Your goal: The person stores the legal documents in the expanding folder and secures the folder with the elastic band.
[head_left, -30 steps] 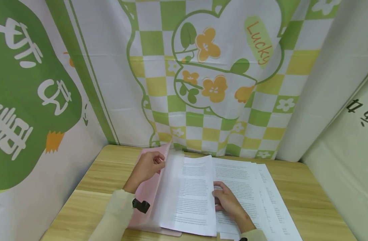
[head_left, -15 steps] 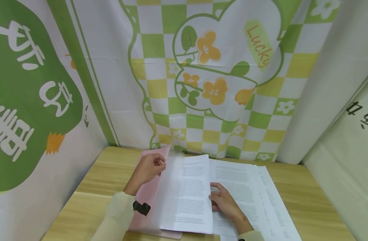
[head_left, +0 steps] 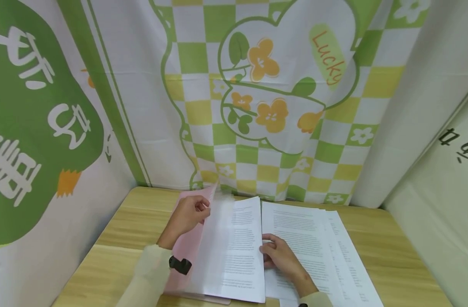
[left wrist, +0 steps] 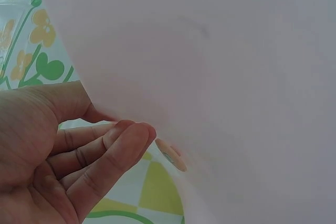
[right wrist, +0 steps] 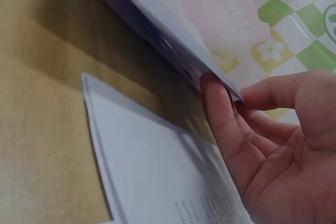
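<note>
A pink folder [head_left: 186, 245] lies at the left of the wooden table, its translucent front cover [head_left: 215, 243] raised. My left hand [head_left: 189, 215] pinches the folder's upper edge between thumb and fingers. In the left wrist view, the pale pink cover [left wrist: 220, 77] fills much of the picture beside the thumb. A stack of printed sheets [head_left: 245, 251] lies partly under the translucent cover. At its right edge, my right hand [head_left: 281, 258] grips the stack, thumb on one side and fingers on the other. The right wrist view shows the stack's edge [right wrist: 152, 22] between them.
Other printed papers [head_left: 303, 226] lie overlapping on the right of the table, partly beneath my right forearm. Bare wood [head_left: 399, 256] shows at the right and left. A patterned cloth [head_left: 287, 170] hangs along the table's back edge.
My right hand has moved left with the stack of sheets, which now reaches further under the translucent cover. A gap has opened between the stack and the other papers. My left hand stays put.
</note>
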Demonstrator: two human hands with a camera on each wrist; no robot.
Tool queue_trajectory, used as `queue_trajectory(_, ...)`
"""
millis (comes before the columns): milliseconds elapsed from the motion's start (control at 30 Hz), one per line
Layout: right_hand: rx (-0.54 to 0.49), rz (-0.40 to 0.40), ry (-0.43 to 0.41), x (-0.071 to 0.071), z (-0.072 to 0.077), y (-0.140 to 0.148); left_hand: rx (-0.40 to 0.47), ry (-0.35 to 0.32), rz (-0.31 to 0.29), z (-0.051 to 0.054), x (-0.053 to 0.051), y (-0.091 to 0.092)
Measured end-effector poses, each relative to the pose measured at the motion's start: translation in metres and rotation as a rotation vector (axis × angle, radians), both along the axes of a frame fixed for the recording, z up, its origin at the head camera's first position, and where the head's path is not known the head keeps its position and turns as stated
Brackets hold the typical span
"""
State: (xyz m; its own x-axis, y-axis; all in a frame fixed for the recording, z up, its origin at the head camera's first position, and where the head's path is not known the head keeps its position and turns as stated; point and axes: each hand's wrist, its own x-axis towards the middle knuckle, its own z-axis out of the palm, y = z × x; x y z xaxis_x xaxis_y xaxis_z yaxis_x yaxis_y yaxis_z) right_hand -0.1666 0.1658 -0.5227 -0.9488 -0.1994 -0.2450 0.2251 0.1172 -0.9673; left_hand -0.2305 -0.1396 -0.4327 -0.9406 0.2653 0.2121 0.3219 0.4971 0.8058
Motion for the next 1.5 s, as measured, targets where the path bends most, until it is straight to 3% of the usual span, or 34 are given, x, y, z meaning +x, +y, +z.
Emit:
queue_trajectory(267, -0.026, 0.065, 0.009, -0.001, -0.002, -0.003, -0.001, -0.002, -0.006, -0.002, 0.001, 0.000)
queue_trajectory(733, -0.004, 0.094, 0.013, -0.003, -0.004, -0.019, -0.003, 0.008, -0.013, 0.001, 0.002, 0.001)
queue_trajectory(1133, -0.129, 0.095, 0.000, -0.006, -0.010, -0.034, -0.005, 0.016, -0.016, 0.001, 0.003, 0.003)
queue_trajectory(1500, -0.164, 0.098, 0.016, -0.007, -0.009, -0.045, 0.006, 0.008, -0.006, 0.002, 0.003, 0.003)
